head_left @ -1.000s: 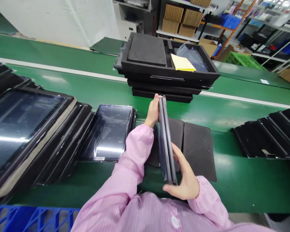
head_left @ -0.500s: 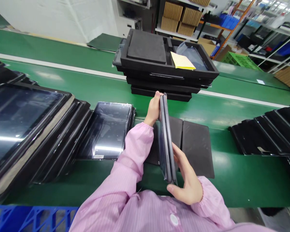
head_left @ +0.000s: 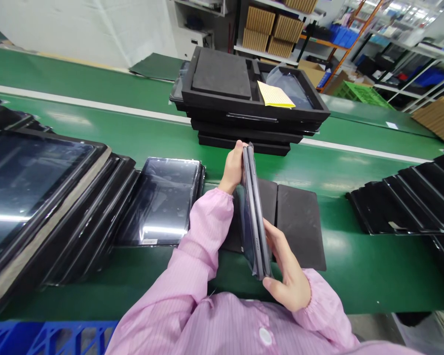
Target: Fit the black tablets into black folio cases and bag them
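Two thin grey tablets stand on edge, face to face, tilted slightly, above the middle of the bench. My left hand grips them at the far end, its thumb on top and its other fingers mostly hidden behind. At the near end my right hand supports the right side, fingers along the back face and thumb at the bottom corner. Clear film shows around the tablets' lower edge. Beneath and to the right lie flat black foam pads. Left of my left forearm is a short stack of glossy tablets.
Black foam trays are stacked ahead, with a yellow paper on the top one. Leaning rows of black-backed tablets fill the left; more black panels lean at the right. A blue crate is below the green bench.
The tablets stay upright between both hands. My right thumb has shifted slightly up and right along their near corner. The whole view has moved a little.
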Demonstrator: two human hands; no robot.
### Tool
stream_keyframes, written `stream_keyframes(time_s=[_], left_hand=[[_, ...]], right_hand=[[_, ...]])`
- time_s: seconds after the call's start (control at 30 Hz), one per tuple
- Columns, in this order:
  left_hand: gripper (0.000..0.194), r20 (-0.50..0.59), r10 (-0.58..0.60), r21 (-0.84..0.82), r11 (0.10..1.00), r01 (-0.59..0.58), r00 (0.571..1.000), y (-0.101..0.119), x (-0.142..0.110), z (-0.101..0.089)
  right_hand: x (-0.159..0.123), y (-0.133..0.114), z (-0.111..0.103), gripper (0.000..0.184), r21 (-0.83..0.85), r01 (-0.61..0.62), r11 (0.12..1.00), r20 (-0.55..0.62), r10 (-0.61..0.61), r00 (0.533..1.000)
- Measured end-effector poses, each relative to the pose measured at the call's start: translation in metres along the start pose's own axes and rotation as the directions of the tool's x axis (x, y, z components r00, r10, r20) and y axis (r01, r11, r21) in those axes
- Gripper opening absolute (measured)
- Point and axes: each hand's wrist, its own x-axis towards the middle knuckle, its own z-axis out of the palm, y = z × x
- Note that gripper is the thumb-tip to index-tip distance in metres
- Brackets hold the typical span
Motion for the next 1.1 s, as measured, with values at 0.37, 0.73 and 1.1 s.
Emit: stream_keyframes(time_s=[0.37,0.73,1.1], left_hand=[[0.067,0.044,0.044,-0.036,0.998,-0.042,0.998,0.010,-0.006,0.004],[0.067,0.046,0.041,-0.026,0.999,-0.040,0.998,0.017,-0.010,0.008],[0.066,0.050,0.027,0.017,0.999,-0.028,0.998,0.026,-0.014,0.011]], right_hand=[[-0.004,-0.006,0.002,0.073,0.021,-0.027,0.999,-0.010,0.027,1.000],[0.002,-0.008,0.004,0.058,0.043,-0.036,0.998,-0.086,0.039,0.995],[0.003,-0.013,0.003,0.048,0.023,-0.057,0.998,-0.108,0.059,0.992]])
